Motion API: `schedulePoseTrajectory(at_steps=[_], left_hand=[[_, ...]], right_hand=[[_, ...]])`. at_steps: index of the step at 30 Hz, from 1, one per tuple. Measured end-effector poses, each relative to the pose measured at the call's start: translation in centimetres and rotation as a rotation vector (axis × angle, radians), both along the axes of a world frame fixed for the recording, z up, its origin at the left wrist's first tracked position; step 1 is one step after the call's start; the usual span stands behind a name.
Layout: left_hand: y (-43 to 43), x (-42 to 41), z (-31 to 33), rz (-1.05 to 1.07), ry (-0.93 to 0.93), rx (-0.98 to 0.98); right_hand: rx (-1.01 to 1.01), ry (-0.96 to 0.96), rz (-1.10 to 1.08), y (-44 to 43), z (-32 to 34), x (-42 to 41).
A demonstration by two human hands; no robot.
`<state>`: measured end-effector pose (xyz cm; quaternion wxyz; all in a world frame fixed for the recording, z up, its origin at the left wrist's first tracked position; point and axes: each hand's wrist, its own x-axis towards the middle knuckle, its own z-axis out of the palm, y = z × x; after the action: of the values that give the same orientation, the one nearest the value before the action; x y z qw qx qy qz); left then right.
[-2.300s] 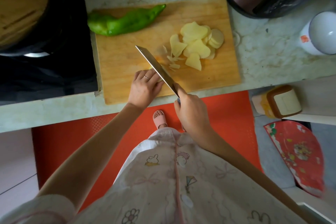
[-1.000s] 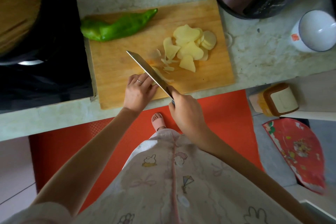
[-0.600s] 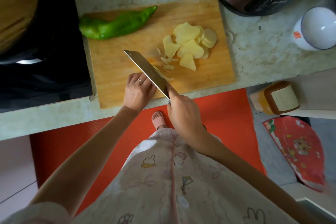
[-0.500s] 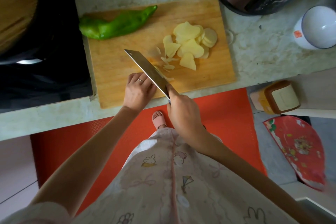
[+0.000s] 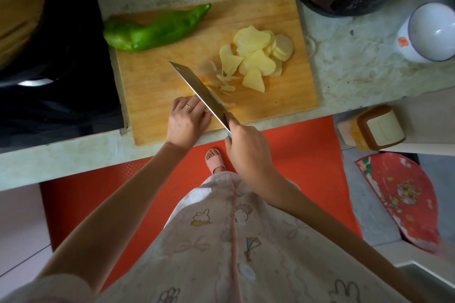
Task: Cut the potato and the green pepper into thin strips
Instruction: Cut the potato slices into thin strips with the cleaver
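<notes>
At the cutting board's [image 5: 152, 86] near edge the left hand [image 5: 187, 118] curls over a half-hidden potato piece [image 5: 209, 90] and the right hand [image 5: 248, 152] grips the cleaver [image 5: 199, 91], so the knuckles should guide it in narrow, even steps, while the green pepper [image 5: 155, 29] lies uncut at the far-left corner.

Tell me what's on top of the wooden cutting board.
A whole green pepper far left, a pile of potato slices right, a few thin strips beside the knife. The left hand rests near the front edge; whatever lies under it is covered.
</notes>
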<state>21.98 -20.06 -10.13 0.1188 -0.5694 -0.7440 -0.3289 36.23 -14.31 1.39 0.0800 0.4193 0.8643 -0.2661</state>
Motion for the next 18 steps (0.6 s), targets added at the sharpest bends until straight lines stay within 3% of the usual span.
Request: schedulePoseTrajectory(at_steps=[10, 18], left_hand=[[0.1, 0.2, 0.4, 0.020, -0.015, -0.019], [0.0, 0.0, 0.0, 0.006, -0.004, 0.035]], right_hand=[[-0.003, -0.060, -0.020, 0.5, -1.4, -1.2], [-0.024, 0.042, -0.020, 1.4, -0.7, -1.5]])
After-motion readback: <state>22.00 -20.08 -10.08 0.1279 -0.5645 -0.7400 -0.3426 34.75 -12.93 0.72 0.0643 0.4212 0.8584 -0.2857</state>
